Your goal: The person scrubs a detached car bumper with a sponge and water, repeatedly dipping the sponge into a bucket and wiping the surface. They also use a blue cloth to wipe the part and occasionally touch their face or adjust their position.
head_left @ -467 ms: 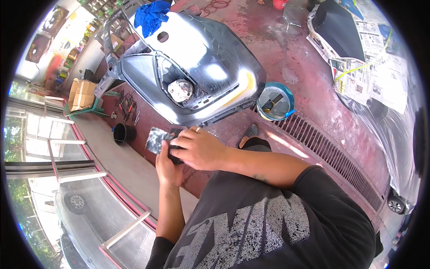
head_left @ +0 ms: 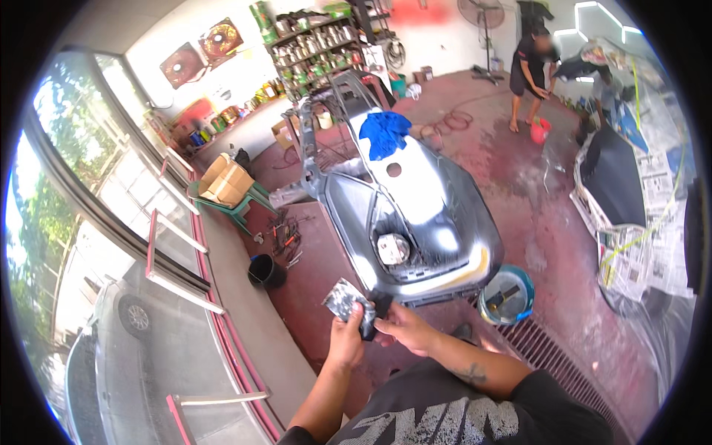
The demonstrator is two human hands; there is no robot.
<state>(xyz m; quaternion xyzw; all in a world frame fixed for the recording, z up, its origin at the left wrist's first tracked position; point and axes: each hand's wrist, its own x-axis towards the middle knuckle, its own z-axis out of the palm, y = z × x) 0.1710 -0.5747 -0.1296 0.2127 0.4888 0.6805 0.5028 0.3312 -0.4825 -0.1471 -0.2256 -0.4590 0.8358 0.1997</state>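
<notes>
My left hand (head_left: 345,341) is closed on a thin dark sheet smeared with whitish residue (head_left: 344,298), which looks like sandpaper. The thumb presses on its face. At the sheet's right side, my right hand (head_left: 406,328) pinches a black, soft-looking piece (head_left: 379,305); whether it is part of the same sheet I cannot tell. Both hands are close together in front of a grey-and-white car body section (head_left: 463,204). That body has a yellowish patch along its near edge and a whitish round item (head_left: 393,250) in a recess. A blue cloth (head_left: 384,135) lies on its far end.
A teal bucket (head_left: 528,300) with water stands right of the body, beside a floor grate (head_left: 552,360). Left are a black bucket (head_left: 267,272), scattered tools (head_left: 285,237) and a cardboard box (head_left: 226,180) on a green stool. Newspaper-masked parts (head_left: 660,200) stand right. Another person (head_left: 530,70) bends over a red bucket (head_left: 541,131).
My view has tilted up, bringing the shelves and the other person into sight. My right hand has shifted from lying over the sheet to pinching the black piece at its side.
</notes>
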